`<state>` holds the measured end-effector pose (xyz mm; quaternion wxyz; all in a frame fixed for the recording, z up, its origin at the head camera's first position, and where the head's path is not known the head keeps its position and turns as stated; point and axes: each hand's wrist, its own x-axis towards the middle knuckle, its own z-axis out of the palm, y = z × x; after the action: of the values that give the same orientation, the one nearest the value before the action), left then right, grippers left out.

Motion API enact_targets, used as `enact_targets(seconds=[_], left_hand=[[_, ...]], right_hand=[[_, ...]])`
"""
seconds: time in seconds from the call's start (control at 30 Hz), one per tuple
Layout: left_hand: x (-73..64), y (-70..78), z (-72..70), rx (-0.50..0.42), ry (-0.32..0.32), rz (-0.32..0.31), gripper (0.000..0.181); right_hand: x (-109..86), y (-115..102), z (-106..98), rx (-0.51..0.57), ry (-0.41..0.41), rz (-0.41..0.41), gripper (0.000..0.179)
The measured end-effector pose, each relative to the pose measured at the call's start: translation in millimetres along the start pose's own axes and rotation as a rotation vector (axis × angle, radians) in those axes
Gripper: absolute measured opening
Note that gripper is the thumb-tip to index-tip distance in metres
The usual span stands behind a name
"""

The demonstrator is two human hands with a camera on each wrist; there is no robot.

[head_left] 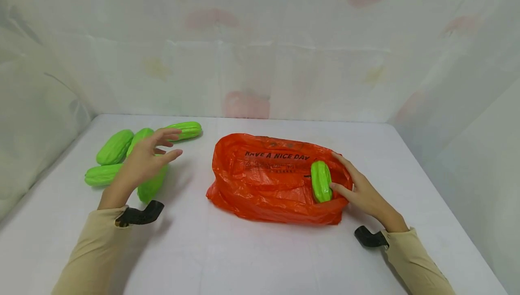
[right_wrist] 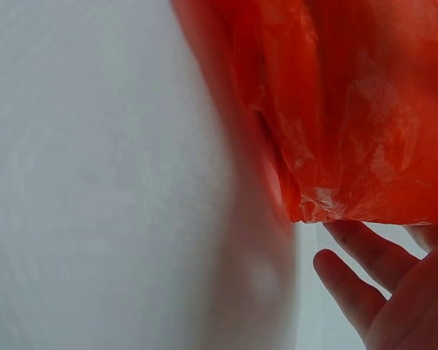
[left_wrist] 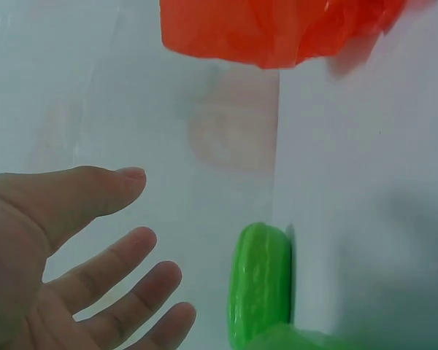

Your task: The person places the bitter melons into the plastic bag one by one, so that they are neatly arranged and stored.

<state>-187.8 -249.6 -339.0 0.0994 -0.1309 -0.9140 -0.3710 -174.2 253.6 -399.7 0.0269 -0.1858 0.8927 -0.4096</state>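
A red plastic bag [head_left: 264,195] lies on the white table with its mouth spread toward me and black print on its inner wall. One bright green ribbed gourd [head_left: 321,181] is inside, near the bag's right side. My right hand [head_left: 359,193] holds that side of the bag, thumb over the rim by the gourd and fingers behind the plastic; the right wrist view hides part of the fingers. My left hand [head_left: 144,157] hovers over several more green gourds [head_left: 115,147] at the left, its fingers apart and holding nothing. It partly covers two of them.
One gourd [head_left: 187,130] lies at the far left of the table [head_left: 252,259], near the back edge. Pale patterned sheeting [head_left: 284,60] rises behind the table and along both sides. Black wrist mounts [head_left: 140,213] sit on both sleeves.
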Motion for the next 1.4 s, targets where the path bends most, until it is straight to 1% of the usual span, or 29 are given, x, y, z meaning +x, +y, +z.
enact_targets(seconds=[0.17,0.37,0.43,0.63,0.83,0.9,1.07,1.23,1.4], left_hand=[[-0.2,-9.0,-7.2,0.016,-0.005,-0.013,0.049],[-1.8,-16.3,-16.2,0.032,-0.058,-0.063,0.051],[-2.8,-18.8,-19.0,0.044,-0.074,-0.071,0.051],[-4.4,-26.6,-25.8,0.080,-0.116,-0.086,0.051],[-7.0,-32.7,-32.0,0.112,-0.154,-0.086,0.055],[-7.5,-33.5,-33.8,0.125,-0.181,-0.093,0.056],[-8.3,-37.0,-36.2,0.152,-0.249,-0.104,0.061],[-9.0,-40.2,-37.1,0.167,-0.270,-0.116,0.063],[-8.9,-43.3,-36.8,0.192,-0.317,-0.151,0.069]], right_hand=[[0.4,1,0,0.001,-0.002,-0.002,0.075],[0.5,3,-1,-0.004,0.003,-0.004,0.076],[0.4,2,0,-0.004,0.002,-0.001,0.076],[-0.1,2,0,-0.008,0.002,0.010,0.075],[-0.3,1,0,-0.011,0.001,0.008,0.075],[-0.1,1,0,-0.010,0.001,0.011,0.075],[-0.1,1,0,-0.016,0.005,0.006,0.075],[0.2,1,0,-0.017,0.006,0.004,0.075],[0.2,0,0,-0.009,0.006,0.008,0.075]])
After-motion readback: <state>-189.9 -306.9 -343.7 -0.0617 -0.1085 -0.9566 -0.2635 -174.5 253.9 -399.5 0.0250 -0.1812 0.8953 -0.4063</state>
